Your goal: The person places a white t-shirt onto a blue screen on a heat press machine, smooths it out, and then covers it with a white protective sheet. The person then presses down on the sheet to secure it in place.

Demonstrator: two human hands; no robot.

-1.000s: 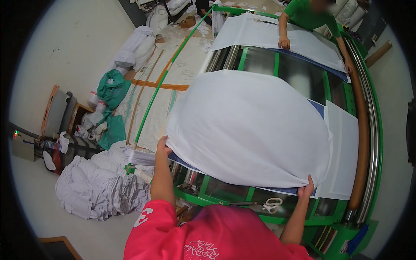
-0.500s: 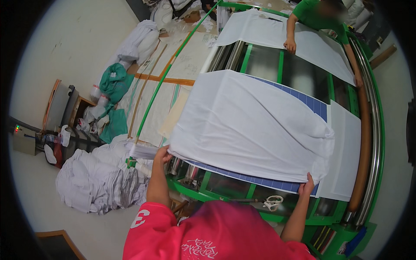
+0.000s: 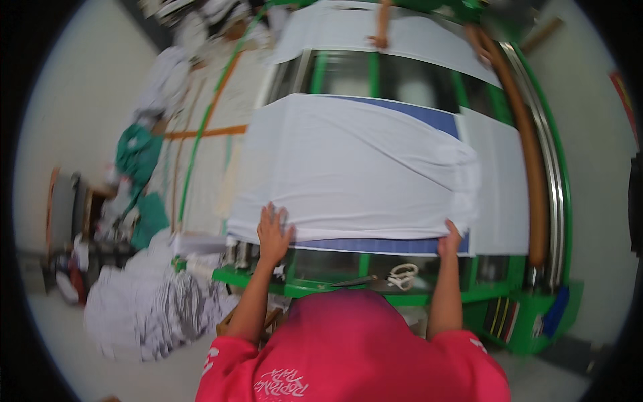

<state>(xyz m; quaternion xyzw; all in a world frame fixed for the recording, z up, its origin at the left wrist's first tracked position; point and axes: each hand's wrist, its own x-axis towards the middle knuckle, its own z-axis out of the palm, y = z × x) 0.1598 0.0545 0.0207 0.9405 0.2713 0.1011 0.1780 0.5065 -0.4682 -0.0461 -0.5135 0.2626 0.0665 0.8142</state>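
Observation:
A white cloth (image 3: 362,171) lies with soft creases over a blue printed sheet (image 3: 362,246), whose blue shows along the near edge and at the far right. My left hand (image 3: 273,236) rests flat on the near left part of the cloth, fingers spread. At the near right corner, my right hand (image 3: 450,239) has its fingers closed on the edge of the white cloth. Bunched folds of the cloth run up its right side, beyond my right hand.
The green-framed machine (image 3: 301,289) carries a brown roller (image 3: 529,167) at the right. White rope (image 3: 403,276) lies on its near rail. Across it, a co-worker's hand (image 3: 379,41) touches another white sheet (image 3: 429,40). A heap of white fabric (image 3: 151,301) sits at the left.
My left hand has let go of the near left corner and now lies flat on the cloth, farther right. My right hand stays at the near right corner. The view has shifted.

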